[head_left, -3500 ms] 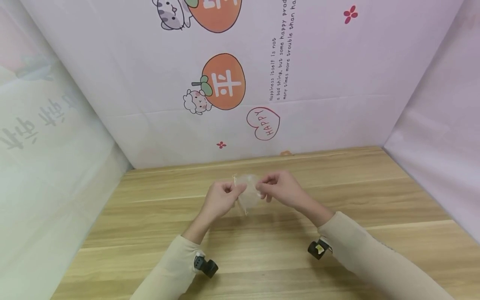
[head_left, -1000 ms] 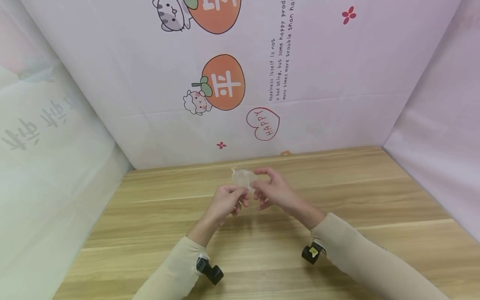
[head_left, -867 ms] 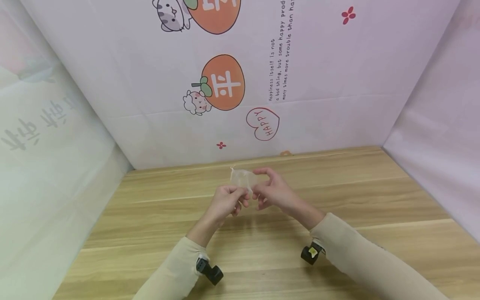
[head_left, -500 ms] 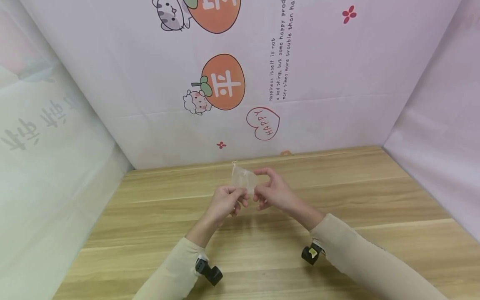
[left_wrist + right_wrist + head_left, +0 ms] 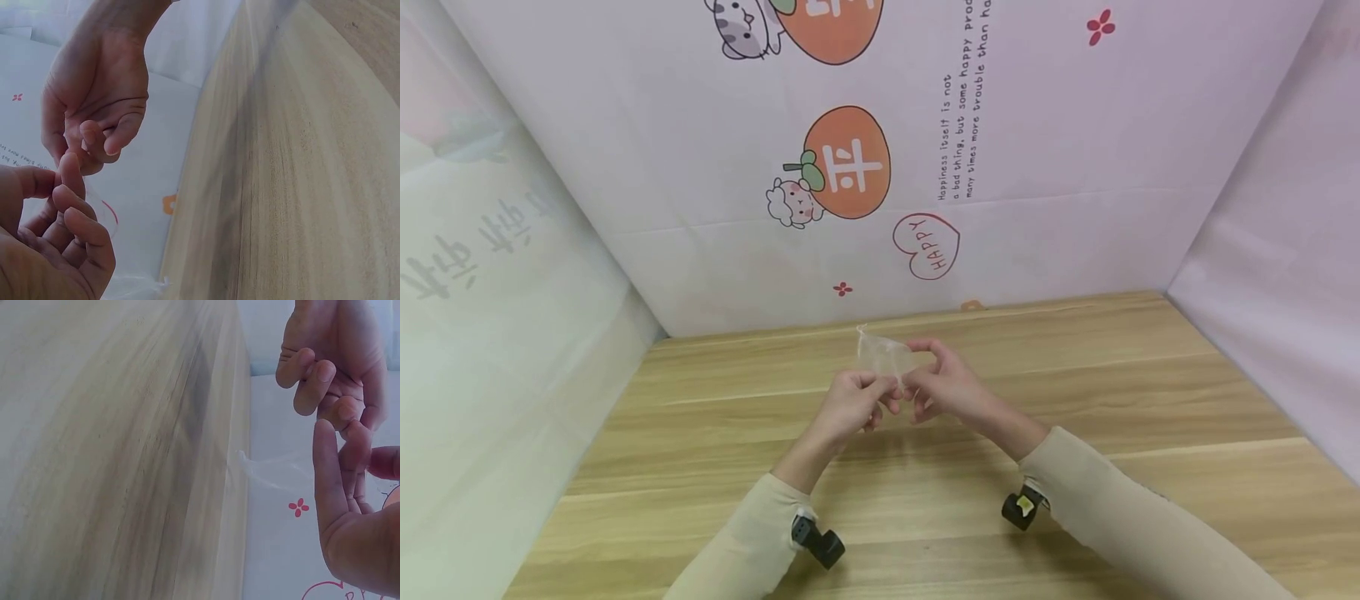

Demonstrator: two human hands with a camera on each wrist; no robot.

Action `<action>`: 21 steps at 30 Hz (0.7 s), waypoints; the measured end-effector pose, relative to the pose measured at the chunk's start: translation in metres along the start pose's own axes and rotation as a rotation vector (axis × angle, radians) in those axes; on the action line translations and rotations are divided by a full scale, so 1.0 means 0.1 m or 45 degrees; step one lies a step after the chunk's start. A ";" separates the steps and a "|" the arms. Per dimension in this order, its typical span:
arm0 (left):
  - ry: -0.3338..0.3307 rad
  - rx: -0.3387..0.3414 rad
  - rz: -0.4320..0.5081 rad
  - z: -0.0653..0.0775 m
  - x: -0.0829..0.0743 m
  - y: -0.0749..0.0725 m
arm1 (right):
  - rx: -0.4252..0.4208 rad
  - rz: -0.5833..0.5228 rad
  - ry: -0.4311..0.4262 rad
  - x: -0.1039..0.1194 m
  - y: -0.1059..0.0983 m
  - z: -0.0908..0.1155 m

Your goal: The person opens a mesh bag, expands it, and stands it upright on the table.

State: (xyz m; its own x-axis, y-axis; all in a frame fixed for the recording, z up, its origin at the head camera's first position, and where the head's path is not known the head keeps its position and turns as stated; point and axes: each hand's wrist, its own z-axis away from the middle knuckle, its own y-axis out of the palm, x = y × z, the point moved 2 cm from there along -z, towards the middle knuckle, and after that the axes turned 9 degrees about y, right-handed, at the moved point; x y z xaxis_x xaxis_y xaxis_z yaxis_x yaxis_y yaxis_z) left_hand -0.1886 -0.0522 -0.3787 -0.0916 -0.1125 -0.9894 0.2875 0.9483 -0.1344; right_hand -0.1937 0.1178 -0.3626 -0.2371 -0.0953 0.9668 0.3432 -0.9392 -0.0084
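A small see-through white pouch point(image 5: 883, 354), seemingly a drawstring bag, is held in the air above the table. A loose thread loop sticks out at its far left corner. My left hand point(image 5: 850, 404) pinches the pouch's near edge between thumb and index finger. Right beside it, my right hand point(image 5: 951, 383) pinches the same edge, its index finger stretched along the pouch's right side. Both wrist views show the fingertips of the two hands almost touching. Only a faint part of the pouch point(image 5: 281, 472) shows in the right wrist view; fingers hide the pinched edge.
A wood-grain table point(image 5: 910, 517) lies below the hands. Behind it rises a white printed cloth wall point(image 5: 1037, 167), with cloth sides at left point(image 5: 512, 292) and right point(image 5: 1285, 250). Each sleeve carries a small black camera, on the left wrist point(image 5: 818, 542) and the right wrist point(image 5: 1022, 507).
Since the earliest frame the hands have drawn together at the pouch's near edge, and the pouch has turned with its thread corner away. Over the last second it shifts only slightly.
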 end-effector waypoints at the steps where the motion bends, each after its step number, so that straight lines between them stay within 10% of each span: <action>1: -0.002 0.002 0.002 0.00 0.00 0.00 | 0.002 -0.007 -0.008 0.00 0.00 0.00; 21: 0.056 0.056 0.011 0.02 0.01 0.05 | -0.128 -0.011 0.011 -0.06 0.02 -0.08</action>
State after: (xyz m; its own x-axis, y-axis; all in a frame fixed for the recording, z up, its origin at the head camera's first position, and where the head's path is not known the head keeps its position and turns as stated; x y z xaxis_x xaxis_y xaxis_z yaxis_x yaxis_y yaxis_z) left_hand -0.1854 -0.0485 -0.3806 -0.1307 -0.0898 -0.9873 0.3297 0.9353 -0.1287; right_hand -0.1992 0.1140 -0.3703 -0.2478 -0.0893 0.9647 0.2482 -0.9684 -0.0259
